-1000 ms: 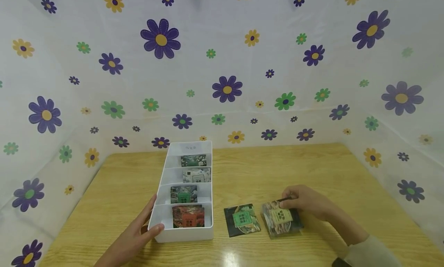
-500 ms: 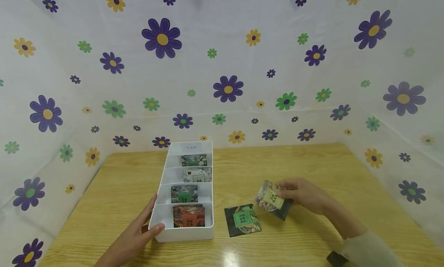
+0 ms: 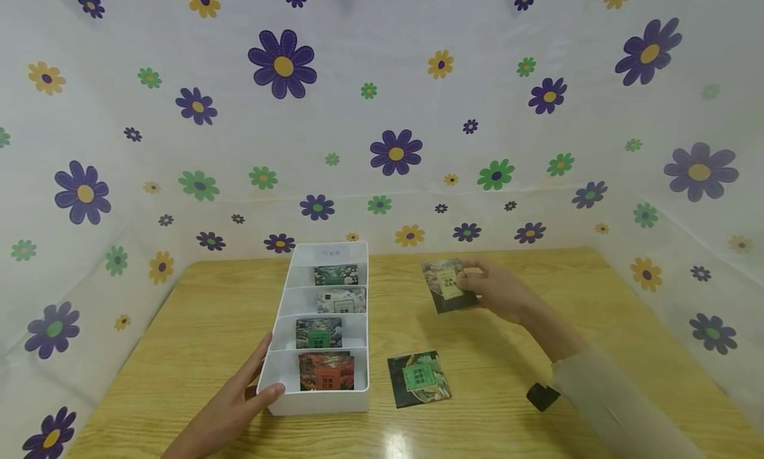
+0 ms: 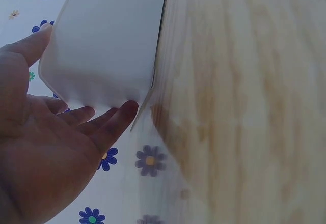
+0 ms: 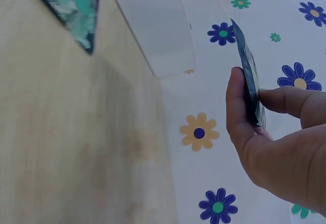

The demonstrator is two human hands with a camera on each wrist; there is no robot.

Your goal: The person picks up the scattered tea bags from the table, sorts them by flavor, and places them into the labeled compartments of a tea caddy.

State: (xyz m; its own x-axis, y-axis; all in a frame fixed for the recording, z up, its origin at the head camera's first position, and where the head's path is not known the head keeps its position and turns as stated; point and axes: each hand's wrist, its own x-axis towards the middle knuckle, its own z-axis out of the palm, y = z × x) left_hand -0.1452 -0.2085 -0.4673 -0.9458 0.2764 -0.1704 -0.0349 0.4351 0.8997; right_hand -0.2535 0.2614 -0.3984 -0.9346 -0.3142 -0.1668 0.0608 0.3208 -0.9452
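Note:
My right hand pinches a tea sachet with a yellow label above the table, right of the white divided box. Edge-on in the right wrist view, the sachet sits between thumb and fingers. With thumb and fingers spread around the box's near left corner, my left hand holds it. The left wrist view has the fingertips against the white wall. Four-sided and dark, another tea sachet with a green label lies flat to the right of the box.
Inside the box, separate compartments hold red-labelled sachets, green-labelled sachets, a pale sachet and a dark green sachet. A flower-printed cloth encloses the wooden table at the back and sides.
The right hand has lifted the yellow-labelled tea sachet off the table and carried it away from me and slightly left. The left hand stays at the box.

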